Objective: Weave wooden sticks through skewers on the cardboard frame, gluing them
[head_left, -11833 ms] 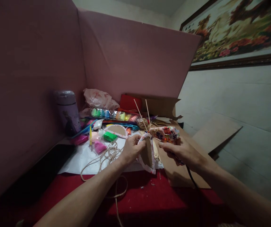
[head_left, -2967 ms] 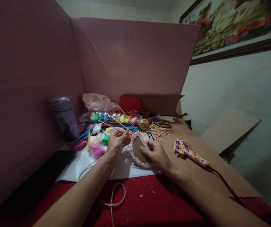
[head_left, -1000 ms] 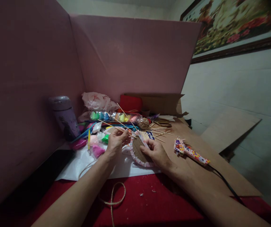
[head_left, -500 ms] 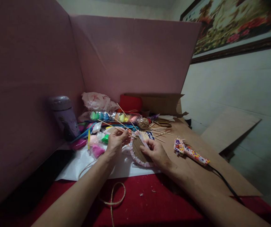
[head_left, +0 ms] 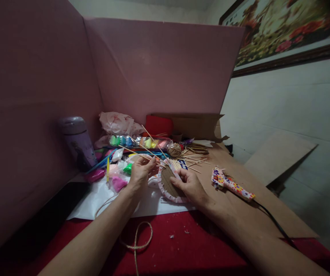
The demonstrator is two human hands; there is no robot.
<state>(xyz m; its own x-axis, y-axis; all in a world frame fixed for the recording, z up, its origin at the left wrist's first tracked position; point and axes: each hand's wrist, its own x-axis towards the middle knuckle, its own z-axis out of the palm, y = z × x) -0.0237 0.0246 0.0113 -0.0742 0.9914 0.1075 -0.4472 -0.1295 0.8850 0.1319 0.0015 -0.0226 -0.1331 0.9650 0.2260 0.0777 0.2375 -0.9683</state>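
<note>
My right hand [head_left: 190, 184] grips the right side of a round cardboard disc [head_left: 169, 184] with a pale patterned rim, its brown face toward me. At the disc's upper edge, my left hand [head_left: 143, 170] pinches a thin wooden stick [head_left: 136, 152] whose near end meets the rim. Two more sticks [head_left: 153, 140] slant up and away from the same edge; how they are fastened I cannot make out. Beneath the disc lies white paper [head_left: 150, 205]. A loop of twine [head_left: 136, 247] trails on the red cloth [head_left: 179, 245] below my hands.
A floral-wrapped glue gun [head_left: 231, 184] with a black cord lies at right on cardboard [head_left: 277, 214]. Behind the disc are loose sticks [head_left: 196, 158], a twine ball [head_left: 174, 150] and packs of coloured clay [head_left: 121, 141]. A purple bottle [head_left: 78, 143] stands left.
</note>
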